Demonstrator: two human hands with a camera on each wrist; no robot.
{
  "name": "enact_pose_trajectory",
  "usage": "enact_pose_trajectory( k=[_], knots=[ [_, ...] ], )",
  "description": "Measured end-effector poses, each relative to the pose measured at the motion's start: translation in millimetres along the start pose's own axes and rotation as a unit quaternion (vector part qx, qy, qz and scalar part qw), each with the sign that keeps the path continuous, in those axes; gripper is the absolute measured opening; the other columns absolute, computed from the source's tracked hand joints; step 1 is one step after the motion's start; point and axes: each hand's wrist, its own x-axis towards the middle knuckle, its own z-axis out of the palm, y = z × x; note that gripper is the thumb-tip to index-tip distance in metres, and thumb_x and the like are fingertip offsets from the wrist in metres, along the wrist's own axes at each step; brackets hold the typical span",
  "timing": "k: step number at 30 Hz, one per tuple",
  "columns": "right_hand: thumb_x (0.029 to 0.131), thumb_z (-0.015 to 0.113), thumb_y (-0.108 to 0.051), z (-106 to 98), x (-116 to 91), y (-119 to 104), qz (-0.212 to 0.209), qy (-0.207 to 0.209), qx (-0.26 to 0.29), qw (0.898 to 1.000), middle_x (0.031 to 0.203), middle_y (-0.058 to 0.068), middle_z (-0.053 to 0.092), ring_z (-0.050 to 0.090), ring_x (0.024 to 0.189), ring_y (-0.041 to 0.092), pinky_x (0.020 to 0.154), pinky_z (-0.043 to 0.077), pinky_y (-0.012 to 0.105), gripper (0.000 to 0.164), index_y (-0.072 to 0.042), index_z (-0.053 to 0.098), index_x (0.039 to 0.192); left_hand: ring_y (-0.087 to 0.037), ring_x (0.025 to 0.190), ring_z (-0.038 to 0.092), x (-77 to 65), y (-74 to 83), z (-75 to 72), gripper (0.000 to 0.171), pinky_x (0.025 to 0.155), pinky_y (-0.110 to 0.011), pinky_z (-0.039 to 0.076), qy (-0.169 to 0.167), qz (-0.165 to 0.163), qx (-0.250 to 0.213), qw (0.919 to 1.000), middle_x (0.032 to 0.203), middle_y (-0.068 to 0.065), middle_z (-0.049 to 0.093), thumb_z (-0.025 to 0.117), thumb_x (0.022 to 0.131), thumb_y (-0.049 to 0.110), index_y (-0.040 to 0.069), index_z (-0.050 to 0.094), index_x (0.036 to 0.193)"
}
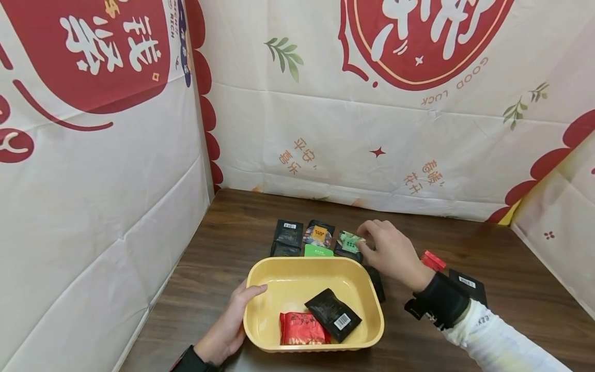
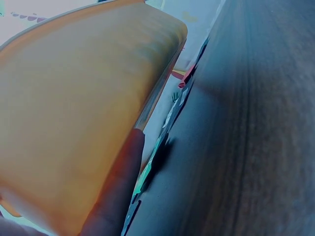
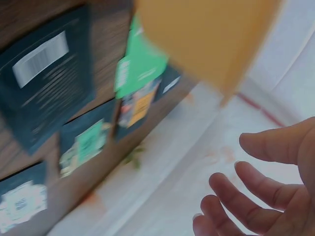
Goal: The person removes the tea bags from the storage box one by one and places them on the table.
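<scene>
My left hand [image 1: 232,316] grips a yellow plastic basin [image 1: 268,268] by its left side, thumb over the rim. In the left wrist view the basin [image 2: 83,98] is held above the tabletop, with a finger along its underside. Inside it lie a red packet [image 1: 302,329] and a black packet [image 1: 332,312] with a barcode label. My right hand [image 1: 388,251] hovers beyond the basin's far right corner, overlapping a black packet with a green label [image 1: 348,243]. The right wrist view shows its fingers spread and loosely bent, with nothing between them.
Behind the basin lie a black barcoded packet [image 1: 289,232], one with an orange label [image 1: 318,233] and a bright green packet [image 1: 318,250]. Right of my right hand are a red packet [image 1: 433,260] and another black packet [image 1: 469,285]. Printed cloth [image 1: 325,119] walls the wooden table.
</scene>
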Motion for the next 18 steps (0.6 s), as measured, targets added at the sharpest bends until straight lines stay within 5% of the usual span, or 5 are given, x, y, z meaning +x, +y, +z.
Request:
enact_pose_trajectory(
  k=[5,9,14,18],
  knots=[
    [0.084,0.076,-0.022,-9,-6,-38,-0.069,-0.001,-0.017,0.997,0.094,0.003,0.065,0.055,0.086,0.021,0.069,0.049,0.035,0.024,-0.010,0.066,0.103,-0.024,0.129,0.044,0.0,-1.0,0.5,0.068,0.103,-0.034,0.042,-0.001,0.004,-0.002,1.0000,0.150,-0.020,0.035,0.048,0.098,0.030,0.005,0.015,0.153],
    [0.085,0.074,-0.035,-11,-17,-70,-0.085,-0.102,-0.041,0.990,0.100,0.003,0.065,0.060,0.088,0.020,0.071,0.053,0.035,0.036,-0.011,0.065,0.110,-0.024,0.127,0.047,0.3,-2.2,0.8,0.068,0.098,-0.033,0.045,-0.004,0.011,-0.008,0.9999,0.148,-0.022,0.036,0.049,0.098,0.028,0.005,0.015,0.153],
    [0.088,0.067,-0.047,-3,-32,-96,-0.066,-0.307,-0.017,0.949,0.084,-0.003,0.061,0.055,0.069,0.010,0.057,0.044,0.028,0.047,-0.013,0.059,0.119,-0.024,0.121,0.052,-0.5,-2.4,0.8,0.069,0.093,-0.034,0.050,-0.001,0.014,-0.006,0.9999,0.144,-0.023,0.041,0.051,0.097,0.029,0.005,0.017,0.152],
    [0.087,0.066,-0.052,6,-37,-103,-0.064,-0.369,-0.011,0.927,0.071,-0.006,0.052,0.046,0.060,0.008,0.054,0.036,0.026,0.050,-0.015,0.056,0.119,-0.024,0.118,0.055,-1.9,-2.4,-0.1,0.069,0.091,-0.035,0.051,-0.004,0.012,0.001,0.9999,0.142,-0.024,0.044,0.051,0.097,0.030,0.004,0.018,0.151]
  ],
)
